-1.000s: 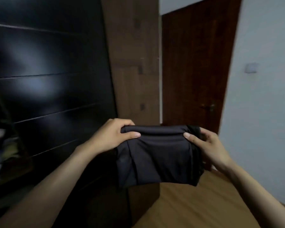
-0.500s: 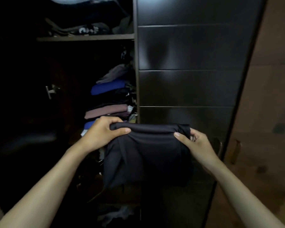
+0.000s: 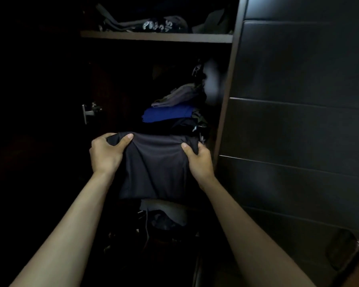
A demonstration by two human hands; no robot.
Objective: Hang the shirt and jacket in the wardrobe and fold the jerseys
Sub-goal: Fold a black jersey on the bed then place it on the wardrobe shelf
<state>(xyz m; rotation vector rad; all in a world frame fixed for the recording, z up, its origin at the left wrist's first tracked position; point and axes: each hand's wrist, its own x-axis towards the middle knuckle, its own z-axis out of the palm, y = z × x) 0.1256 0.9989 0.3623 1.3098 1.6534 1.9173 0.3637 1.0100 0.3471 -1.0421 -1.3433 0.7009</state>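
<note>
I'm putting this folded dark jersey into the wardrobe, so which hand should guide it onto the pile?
Probably the right hand: it grips the folded dark jersey on the side nearest the stack of folded clothes. The left hand grips the far corner, beside the dark gap.

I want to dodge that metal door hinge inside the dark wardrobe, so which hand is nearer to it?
Left. The left hand grips the folded dark jersey just below-right of the hinge; the right hand holds the jersey's far edge.

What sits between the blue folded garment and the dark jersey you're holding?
In the head view, only dark folded clothes lie between the blue garment and the jersey; detail is too dim.
</note>
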